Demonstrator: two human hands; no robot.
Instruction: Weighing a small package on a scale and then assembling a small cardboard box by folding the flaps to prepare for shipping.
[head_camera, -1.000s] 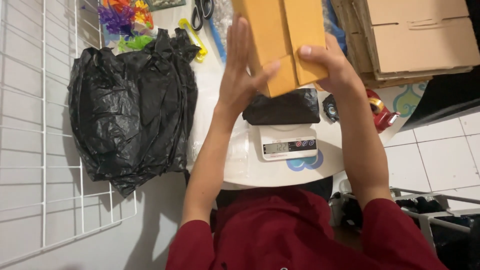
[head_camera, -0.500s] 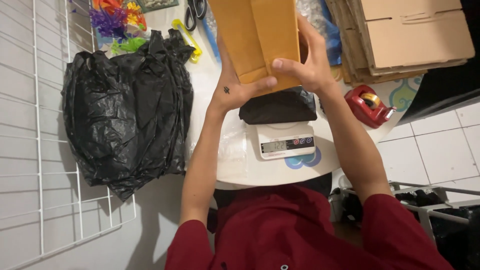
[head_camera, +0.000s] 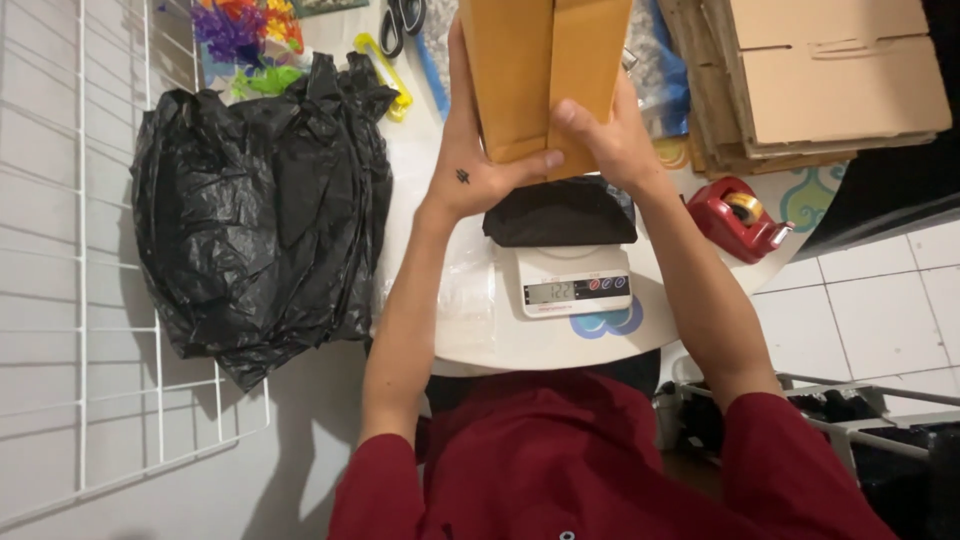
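Both hands clamp the brown cardboard box (head_camera: 545, 75), long axis pointing away: left hand (head_camera: 470, 165) beneath, right hand (head_camera: 610, 140) alongside.

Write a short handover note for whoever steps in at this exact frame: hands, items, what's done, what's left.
Left hand and right hand both grip the brown folded cardboard piece, held up above the table.
A black wrapped bundle sits on the white digital scale, whose display is lit.
Red tape dispenser to the right, flat cardboard stack beyond it, black plastic bags on the left.
Done: bundle is on the scale.
Left: the cardboard is unsealed and the bundle is outside it.
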